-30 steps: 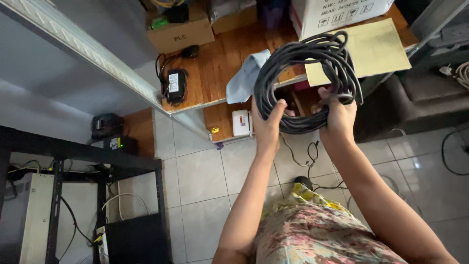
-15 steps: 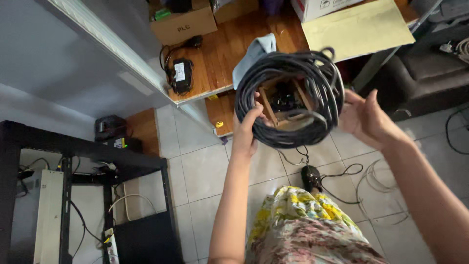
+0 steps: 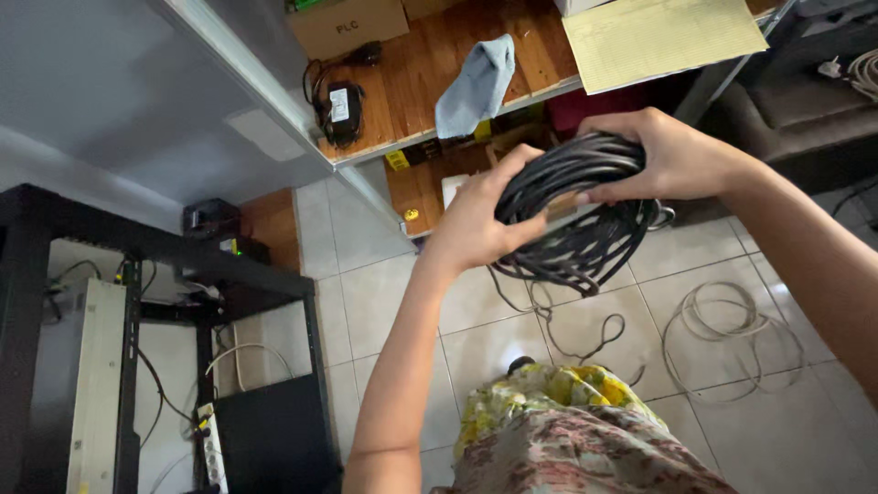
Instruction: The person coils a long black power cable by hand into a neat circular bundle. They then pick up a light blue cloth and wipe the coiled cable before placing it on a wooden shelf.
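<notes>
Black cable (image 3: 576,215), wound into a thick coil, sits between both hands above a tiled floor (image 3: 384,302). The left hand (image 3: 476,220) is wrapped around the coil's near-left side, thumb over the top strands and fingers curled underneath, pressing the loops together. The right hand (image 3: 663,155) clamps the coil's top right part, fingers folded over the bundle and thumb laid along it; both grips are closed on the cable. Some loops sag loose below the hands, and a thin tail hangs from the coil toward the floor, where it curls just above the person's patterned clothing (image 3: 567,430).

Behind the coil stands a wooden shelf (image 3: 430,73) with a metal edge. On it lie a blue cloth (image 3: 476,82), a black adapter (image 3: 340,110) with its cord, a cardboard box (image 3: 347,23) at the far edge and a yellow sheet (image 3: 658,37) to the right. A lower shelf board shows under the hands, with small items that are too hidden to name, perhaps a white box.

Right of the coil, a pale cable (image 3: 732,338) lies in loose rings on the tiles, well apart from the hands. At the left stands a black rack (image 3: 137,265) with wires and a white power strip (image 3: 215,448) beneath it.
</notes>
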